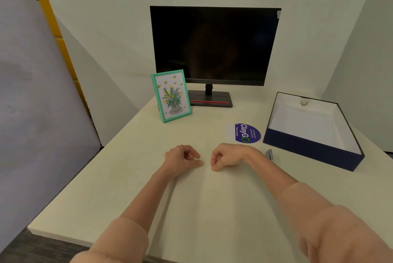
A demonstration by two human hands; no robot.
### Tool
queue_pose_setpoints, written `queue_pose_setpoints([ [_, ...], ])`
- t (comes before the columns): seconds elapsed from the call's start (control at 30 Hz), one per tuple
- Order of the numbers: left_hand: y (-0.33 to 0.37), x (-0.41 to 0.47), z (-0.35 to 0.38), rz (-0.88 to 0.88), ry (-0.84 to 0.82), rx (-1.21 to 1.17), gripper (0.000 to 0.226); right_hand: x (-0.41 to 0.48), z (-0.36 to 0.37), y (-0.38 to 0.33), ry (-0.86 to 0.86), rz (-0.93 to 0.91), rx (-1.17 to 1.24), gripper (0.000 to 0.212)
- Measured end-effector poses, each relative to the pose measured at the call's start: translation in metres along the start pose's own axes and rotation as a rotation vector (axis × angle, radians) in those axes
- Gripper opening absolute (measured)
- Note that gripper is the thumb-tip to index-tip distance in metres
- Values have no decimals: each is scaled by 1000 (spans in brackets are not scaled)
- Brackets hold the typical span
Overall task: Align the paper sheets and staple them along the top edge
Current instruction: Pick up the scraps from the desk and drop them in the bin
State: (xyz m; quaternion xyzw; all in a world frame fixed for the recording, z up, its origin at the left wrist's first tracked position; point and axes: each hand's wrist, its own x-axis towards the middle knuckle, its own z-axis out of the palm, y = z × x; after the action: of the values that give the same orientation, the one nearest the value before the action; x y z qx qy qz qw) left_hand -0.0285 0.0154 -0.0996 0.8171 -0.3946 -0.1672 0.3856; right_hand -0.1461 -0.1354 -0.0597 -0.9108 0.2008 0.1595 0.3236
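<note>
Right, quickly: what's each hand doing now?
Left hand: fingers curled; grip cannot be told.
Right hand: fingers curled; grip cannot be told.

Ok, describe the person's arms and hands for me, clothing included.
Both arms wear soft, peach-pink long sleeves, the left sleeve and right sleeve each ending partway up the forearm. Below them the left hand and right hand are bare: no gloves or watch show.

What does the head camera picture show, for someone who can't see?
A person's left hand and right hand, both curled, rest on a cream table. Nearby stand a black flat monitor, a green-framed flower picture and an open navy cardboard box.
</note>
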Motion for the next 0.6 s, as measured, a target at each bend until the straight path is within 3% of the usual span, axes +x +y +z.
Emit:
queue_pose_setpoints([
  [0.27, 10, 1, 1, -76, 12, 51, 20, -7, 7, 1, 24, -57, 101, 13],
  [0.6, 24, 8, 0, -192, -37, 155, 22, -5, 11, -11, 64, -45, 22, 19],
])
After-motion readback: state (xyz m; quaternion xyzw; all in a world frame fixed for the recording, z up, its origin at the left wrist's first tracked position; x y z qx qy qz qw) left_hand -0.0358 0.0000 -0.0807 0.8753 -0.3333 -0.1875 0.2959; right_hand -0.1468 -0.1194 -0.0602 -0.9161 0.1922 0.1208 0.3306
